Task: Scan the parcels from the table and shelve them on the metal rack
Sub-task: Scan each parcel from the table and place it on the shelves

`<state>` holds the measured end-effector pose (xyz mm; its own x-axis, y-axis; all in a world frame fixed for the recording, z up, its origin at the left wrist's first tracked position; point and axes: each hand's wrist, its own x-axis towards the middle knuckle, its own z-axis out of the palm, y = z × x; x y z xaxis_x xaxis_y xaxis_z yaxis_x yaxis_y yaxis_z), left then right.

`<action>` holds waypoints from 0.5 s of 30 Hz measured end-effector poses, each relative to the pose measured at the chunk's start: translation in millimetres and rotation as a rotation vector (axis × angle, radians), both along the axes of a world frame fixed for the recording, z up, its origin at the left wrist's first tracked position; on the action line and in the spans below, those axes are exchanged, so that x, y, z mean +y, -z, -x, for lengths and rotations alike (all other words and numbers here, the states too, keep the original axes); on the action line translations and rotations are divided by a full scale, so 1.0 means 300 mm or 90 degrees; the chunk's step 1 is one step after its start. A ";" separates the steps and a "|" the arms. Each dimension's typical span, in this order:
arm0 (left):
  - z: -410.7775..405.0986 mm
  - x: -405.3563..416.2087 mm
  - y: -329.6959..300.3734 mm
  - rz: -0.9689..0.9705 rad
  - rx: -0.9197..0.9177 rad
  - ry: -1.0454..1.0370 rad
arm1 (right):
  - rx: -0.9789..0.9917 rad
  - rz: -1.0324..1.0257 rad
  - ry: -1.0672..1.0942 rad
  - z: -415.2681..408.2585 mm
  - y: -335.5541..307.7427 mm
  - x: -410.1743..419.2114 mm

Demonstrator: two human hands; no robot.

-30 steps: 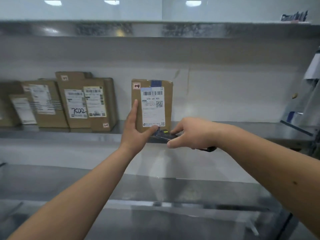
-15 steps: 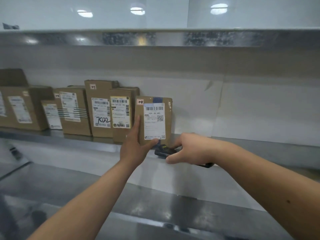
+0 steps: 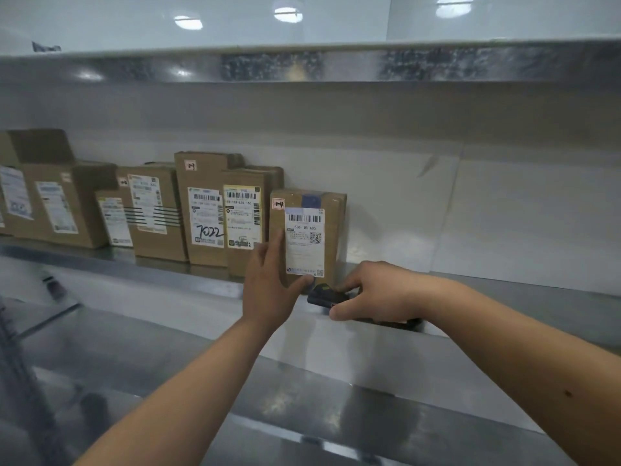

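At the front edge of the metal rack's middle shelf (image 3: 504,290), the left hand (image 3: 268,284) presses straight fingers and thumb against the labelled cardboard parcel (image 3: 331,237), which stands upright just right of a row of labelled boxes (image 3: 208,210). Beside it, the right hand (image 3: 379,290) grips a black handheld scanner (image 3: 324,295), low by the parcel's bottom corner.

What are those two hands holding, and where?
Right hand grips a black handheld scanner around its body. Left hand steadies the parcel at its lower left edge.
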<state>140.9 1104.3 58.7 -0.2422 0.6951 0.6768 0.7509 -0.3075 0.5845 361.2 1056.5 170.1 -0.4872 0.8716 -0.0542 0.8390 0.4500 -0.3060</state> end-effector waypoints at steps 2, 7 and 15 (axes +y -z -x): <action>-0.013 0.016 0.006 -0.020 0.021 -0.042 | -0.004 -0.008 0.012 0.005 -0.006 0.010; -0.051 0.037 0.010 -0.022 0.043 -0.121 | 0.020 0.009 0.063 0.011 -0.005 0.011; -0.063 0.049 -0.009 0.035 0.048 -0.137 | 0.033 0.010 0.106 0.046 -0.002 -0.041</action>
